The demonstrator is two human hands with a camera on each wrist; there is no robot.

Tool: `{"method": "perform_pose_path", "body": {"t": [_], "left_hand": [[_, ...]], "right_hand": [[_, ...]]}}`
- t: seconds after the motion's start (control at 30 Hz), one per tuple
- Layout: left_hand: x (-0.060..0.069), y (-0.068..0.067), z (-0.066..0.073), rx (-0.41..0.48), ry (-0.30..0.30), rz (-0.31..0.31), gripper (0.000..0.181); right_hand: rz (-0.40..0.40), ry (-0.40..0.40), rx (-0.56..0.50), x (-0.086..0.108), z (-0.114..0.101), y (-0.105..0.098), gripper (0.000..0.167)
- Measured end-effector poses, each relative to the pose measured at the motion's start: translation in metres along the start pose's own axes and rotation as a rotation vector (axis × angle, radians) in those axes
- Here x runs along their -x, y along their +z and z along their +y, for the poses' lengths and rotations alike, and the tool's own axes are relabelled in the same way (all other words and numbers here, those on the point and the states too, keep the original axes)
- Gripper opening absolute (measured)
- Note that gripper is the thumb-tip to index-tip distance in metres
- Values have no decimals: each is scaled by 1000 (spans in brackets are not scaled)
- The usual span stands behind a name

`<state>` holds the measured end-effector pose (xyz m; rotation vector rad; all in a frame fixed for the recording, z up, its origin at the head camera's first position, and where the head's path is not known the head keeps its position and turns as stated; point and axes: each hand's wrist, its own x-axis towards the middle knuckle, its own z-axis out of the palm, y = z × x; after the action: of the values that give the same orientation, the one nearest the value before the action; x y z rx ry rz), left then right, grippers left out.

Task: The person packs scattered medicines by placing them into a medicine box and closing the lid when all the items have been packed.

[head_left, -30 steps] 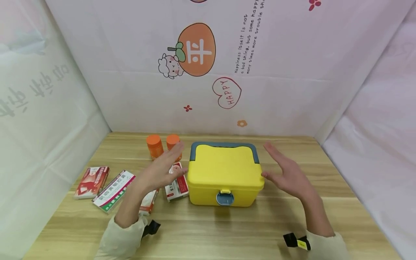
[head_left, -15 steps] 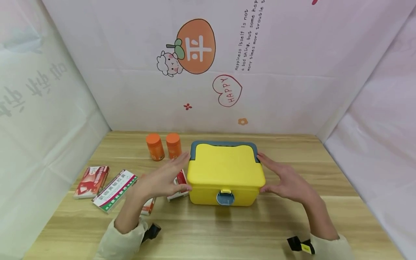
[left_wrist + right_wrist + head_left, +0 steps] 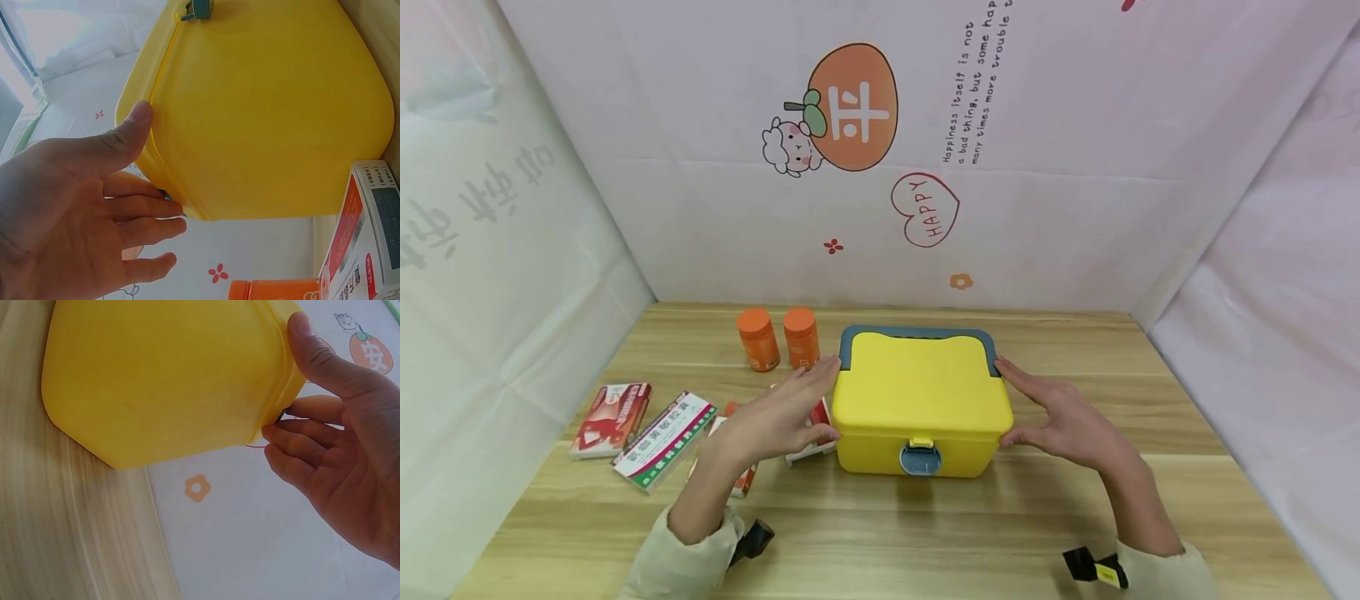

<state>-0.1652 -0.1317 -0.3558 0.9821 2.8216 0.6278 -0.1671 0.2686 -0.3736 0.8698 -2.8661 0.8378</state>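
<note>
A yellow box (image 3: 921, 392) with a grey-blue handle (image 3: 917, 332) and a front latch (image 3: 920, 459) stands on the table with its lid down. The left hand (image 3: 777, 414) holds the left end of the lid, its thumb at the front corner and its fingertips at the rear. Opposite it, the right hand (image 3: 1063, 421) holds the right end in the same way. In the left wrist view the thumb (image 3: 139, 119) lies against the lid's seam. The right wrist view shows the other thumb (image 3: 306, 337) on the lid, with fingers bent behind its edge.
Two orange bottles (image 3: 758, 340) stand behind the left hand. Several medicine boxes lie to the left, among them a red-and-white box (image 3: 612, 420) and a green-striped box (image 3: 666, 442). Another medicine box (image 3: 812, 446) sits close to the yellow box. A printed white cloth (image 3: 1037, 242) hangs behind.
Both hands have come inward from beside the yellow box onto the two ends of its lid. Over the last half second they have barely moved, and the box stays in place.
</note>
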Motion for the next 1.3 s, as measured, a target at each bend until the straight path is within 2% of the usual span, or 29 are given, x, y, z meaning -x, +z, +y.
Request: {"method": "perform_pose_path", "body": {"t": [0.23, 0.8, 1.3], "left_hand": [[-1, 1, 0, -25, 13, 23, 86], [-3, 2, -4, -11, 50, 59, 81], [-4, 2, -10, 79, 57, 86, 83]], "right_hand": [[25, -34, 4, -1, 2, 2, 100], [38, -74, 29, -2, 3, 5, 95], [59, -102, 31, -1, 3, 4, 91]]}}
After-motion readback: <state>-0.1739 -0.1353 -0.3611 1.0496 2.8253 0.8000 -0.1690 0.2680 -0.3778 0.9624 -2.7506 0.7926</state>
